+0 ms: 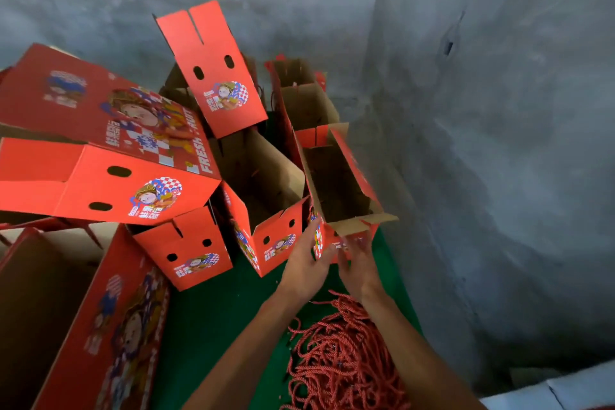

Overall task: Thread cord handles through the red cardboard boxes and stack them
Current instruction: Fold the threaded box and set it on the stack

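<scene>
Head view: a person's two bare hands work at the near end of an open red cardboard box (342, 190) set on a green surface (213, 319) against a grey concrete wall (499, 110).
Held box: upright, top flaps open, brown interior showing nothing inside; it stands at the right end of the cluster, just beside another open box (266, 203), also showing only bare cardboard.
Left hand (304, 265): fingers loosely spread against the box's near left corner, thumb pressed on the printed panel.
Right hand (357, 265): fingers curled at the near end panel; motion blur hides whether they pinch a cord.
Cord handles (342, 356): a loose heap of red twisted cords on the green surface, under the right forearm, near the held box.
Other boxes: a tilted one (213, 70) leans at the back, a large one (100, 156) lies on its side at left, with a smaller box (186, 250) below it.
</scene>
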`<state>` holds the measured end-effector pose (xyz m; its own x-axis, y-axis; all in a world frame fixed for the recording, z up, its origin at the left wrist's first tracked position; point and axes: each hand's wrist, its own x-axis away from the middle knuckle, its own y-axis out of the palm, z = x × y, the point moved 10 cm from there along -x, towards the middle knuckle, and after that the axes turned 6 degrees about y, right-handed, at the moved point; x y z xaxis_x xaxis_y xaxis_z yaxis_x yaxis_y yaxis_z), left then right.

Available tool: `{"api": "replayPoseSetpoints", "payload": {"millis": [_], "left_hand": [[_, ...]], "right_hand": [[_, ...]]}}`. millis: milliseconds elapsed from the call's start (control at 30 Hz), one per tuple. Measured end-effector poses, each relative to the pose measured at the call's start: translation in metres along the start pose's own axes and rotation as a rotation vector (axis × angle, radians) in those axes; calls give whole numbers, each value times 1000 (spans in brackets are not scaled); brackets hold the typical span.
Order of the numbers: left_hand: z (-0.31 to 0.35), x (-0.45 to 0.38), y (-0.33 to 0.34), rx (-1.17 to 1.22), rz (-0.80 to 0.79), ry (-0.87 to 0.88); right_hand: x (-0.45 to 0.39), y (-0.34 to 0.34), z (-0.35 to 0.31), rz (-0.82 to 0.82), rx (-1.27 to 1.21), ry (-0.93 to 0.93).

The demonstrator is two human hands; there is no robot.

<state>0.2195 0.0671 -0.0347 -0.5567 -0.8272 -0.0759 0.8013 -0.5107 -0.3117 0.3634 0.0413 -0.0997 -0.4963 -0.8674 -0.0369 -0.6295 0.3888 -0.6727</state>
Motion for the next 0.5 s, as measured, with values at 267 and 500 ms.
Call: {"api": "replayPoseSetpoints", "payload": {"millis": [267,500], "left_hand": [[-26,18,-63,-372,128,-19],[-15,67,-137,-846,383,-21]], "right_hand": [[20,37,36,5,-34,55],[41,104,53,-352,521,-19]]}}
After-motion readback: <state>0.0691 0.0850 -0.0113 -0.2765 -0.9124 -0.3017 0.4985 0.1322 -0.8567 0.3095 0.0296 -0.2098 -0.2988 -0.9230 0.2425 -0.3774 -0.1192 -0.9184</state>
